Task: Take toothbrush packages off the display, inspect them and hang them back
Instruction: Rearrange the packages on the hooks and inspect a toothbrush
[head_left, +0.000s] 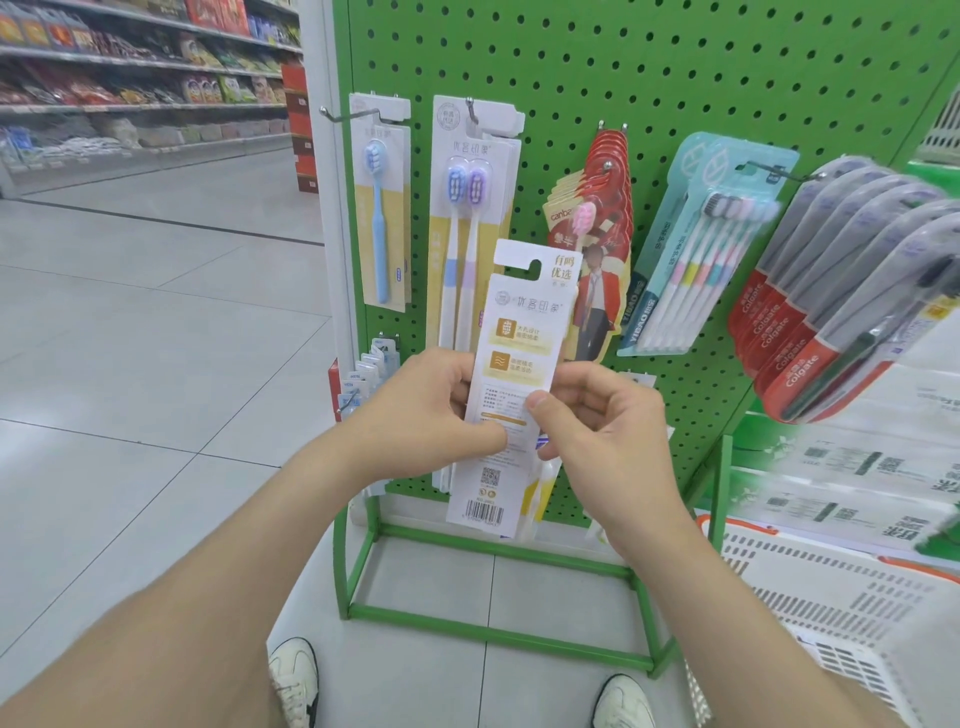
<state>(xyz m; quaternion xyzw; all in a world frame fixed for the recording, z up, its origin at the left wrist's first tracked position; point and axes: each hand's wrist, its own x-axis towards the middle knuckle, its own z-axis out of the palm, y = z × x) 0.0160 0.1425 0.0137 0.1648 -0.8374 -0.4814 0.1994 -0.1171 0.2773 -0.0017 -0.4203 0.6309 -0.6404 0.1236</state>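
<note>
A white and yellow toothbrush package (519, 332) stands upright in front of the green pegboard display (675, 93), its printed back with a barcode facing me. My left hand (431, 415) grips its left edge, thumb across the card. From the right, my right hand (597, 415) pinches the same package, thumb on its face. Behind it on a hook hangs a matching two-brush package (470, 171). A single blue toothbrush package (382, 208) hangs to its left.
Further right hang red packages (608, 208), a teal multi-brush pack (696, 249) and several Colgate packs (831, 312). A white plastic basket (831, 597) sits at lower right. The display's green frame (498, 629) stands on the tiled floor by my shoes. Store shelves (140, 78) line the far left.
</note>
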